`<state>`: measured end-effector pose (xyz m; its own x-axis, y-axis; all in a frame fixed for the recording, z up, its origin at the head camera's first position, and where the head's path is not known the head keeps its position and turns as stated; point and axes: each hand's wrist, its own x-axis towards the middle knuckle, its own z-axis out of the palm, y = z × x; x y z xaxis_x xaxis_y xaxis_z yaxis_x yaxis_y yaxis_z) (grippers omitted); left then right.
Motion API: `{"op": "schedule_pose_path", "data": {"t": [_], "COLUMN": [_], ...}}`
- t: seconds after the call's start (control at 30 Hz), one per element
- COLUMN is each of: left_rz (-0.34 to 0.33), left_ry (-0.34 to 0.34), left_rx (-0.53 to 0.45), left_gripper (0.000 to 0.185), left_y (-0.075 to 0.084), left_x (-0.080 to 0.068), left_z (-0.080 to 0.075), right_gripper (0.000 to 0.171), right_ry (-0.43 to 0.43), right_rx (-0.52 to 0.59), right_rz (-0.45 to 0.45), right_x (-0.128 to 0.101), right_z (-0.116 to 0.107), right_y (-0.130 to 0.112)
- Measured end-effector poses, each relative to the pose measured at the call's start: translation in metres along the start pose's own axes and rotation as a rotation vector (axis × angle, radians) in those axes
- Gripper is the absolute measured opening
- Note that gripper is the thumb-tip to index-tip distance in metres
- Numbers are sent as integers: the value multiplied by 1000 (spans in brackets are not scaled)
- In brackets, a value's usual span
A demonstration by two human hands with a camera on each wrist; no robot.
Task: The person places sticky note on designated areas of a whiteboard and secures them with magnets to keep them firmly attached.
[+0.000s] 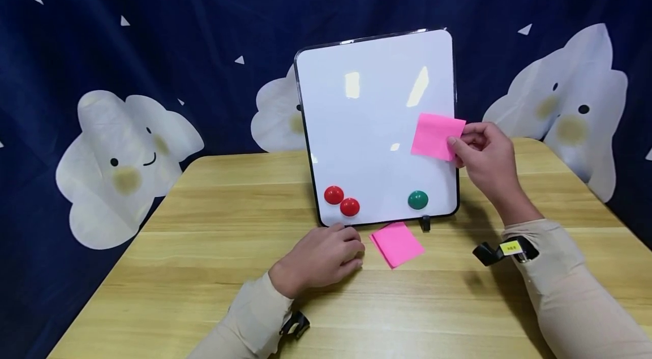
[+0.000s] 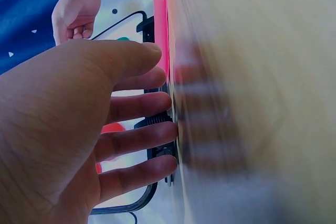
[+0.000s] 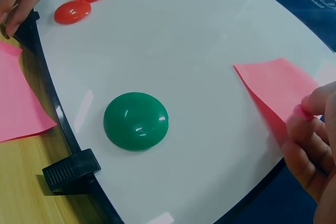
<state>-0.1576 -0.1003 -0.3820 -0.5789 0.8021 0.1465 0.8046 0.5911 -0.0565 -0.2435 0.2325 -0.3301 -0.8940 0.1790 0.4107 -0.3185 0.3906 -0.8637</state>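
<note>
In the head view a small whiteboard (image 1: 372,132) with a black frame stands tilted on the table. My right hand (image 1: 486,158) pinches a pink sticky note (image 1: 435,135) between thumb and fingers, in front of the board's right edge. The right wrist view shows the sticky note (image 3: 275,85) close to the board, its left corner lifted or nearly touching; I cannot tell which. My left hand (image 1: 323,257) rests on the table below the board, fingers loosely bent and holding nothing. Beside it lies a stack of pink sticky notes (image 1: 399,246).
Two red round magnets (image 1: 342,201) sit at the board's lower left, and a green round magnet (image 1: 417,200) at its lower right. A black clip foot (image 1: 425,223) supports the bottom edge. Behind the wooden table (image 1: 229,223) hangs a dark blue curtain (image 1: 178,19) with cloud prints.
</note>
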Motion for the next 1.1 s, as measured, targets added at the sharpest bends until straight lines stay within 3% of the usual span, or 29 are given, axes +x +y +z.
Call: {"op": "schedule_pose_path", "data": {"t": [0.23,0.6,0.77,1.1], "left_rz": [8,4,-4,22], "left_ry": [14,-3,4,-6], "left_rx": [-1,0,4,2], "left_gripper": [16,18,18,16], "left_y": [0,0,-1,6], "left_x": [1,1,1,11], "left_z": [1,0,-4,5], "right_gripper": [36,36,28,32], "right_ry": [5,58,93,45], "right_rx": [5,35,71,7], "right_rz": [21,-31,-34,34], "right_x": [0,2,7,7], "right_z": [-1,-3,-3,-18], "right_y": [-3,-5,-6,7]}}
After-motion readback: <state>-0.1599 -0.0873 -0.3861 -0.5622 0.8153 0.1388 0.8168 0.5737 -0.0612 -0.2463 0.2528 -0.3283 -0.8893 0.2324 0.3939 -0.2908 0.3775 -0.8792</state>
